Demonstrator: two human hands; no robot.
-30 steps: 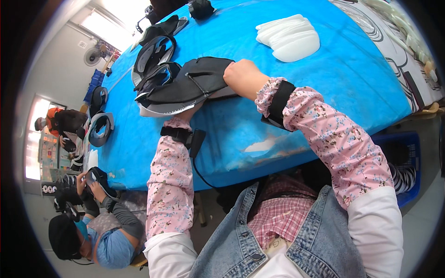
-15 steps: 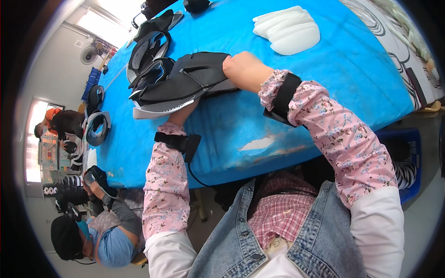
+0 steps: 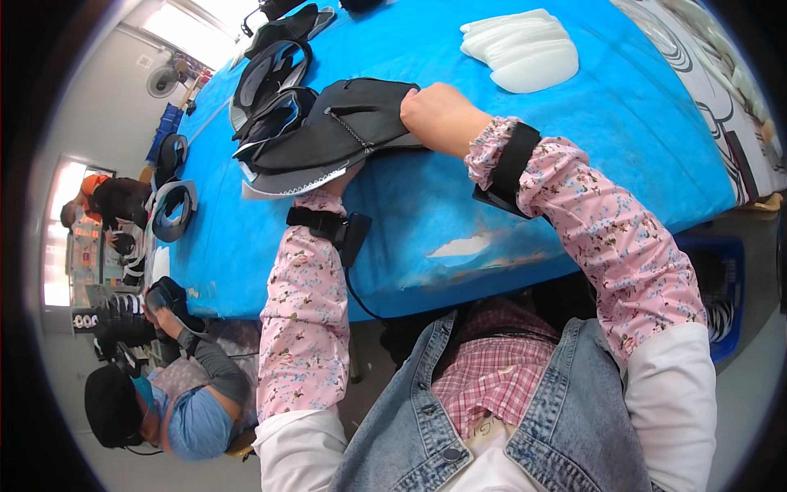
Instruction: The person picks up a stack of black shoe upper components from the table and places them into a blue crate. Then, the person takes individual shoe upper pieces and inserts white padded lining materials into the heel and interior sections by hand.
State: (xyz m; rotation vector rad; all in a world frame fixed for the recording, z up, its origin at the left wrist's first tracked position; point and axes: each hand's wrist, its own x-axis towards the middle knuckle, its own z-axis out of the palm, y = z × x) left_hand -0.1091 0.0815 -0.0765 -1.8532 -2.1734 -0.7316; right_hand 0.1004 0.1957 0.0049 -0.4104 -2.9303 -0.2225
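Note:
A black shoe upper [image 3: 328, 143] with a pale lining and a line of white zigzag stitching along its lower edge is held just over the table. My right hand [image 3: 443, 119] pinches its right end, fingers curled in around the edge. From below, my left hand [image 3: 346, 178] reaches under or into the upper. Only the part by the wrist shows, and its fingers are hidden by the black material. Right behind and to the left of the held piece lie more black uppers [image 3: 275, 74] with grey lining, overlapping in a row.
A blue-covered table [image 3: 492, 197] has a torn patch near its front edge. A fanned stack of white curved pieces [image 3: 525, 49] lies at the far right. More uppers [image 3: 174, 209] line the left edge, where a co-worker [image 3: 197, 418] sits. A blue crate [image 3: 725, 328] stands low at right.
The whole view has shifted slightly. Both hands stay at the same places on the upper, which keeps about the same pose.

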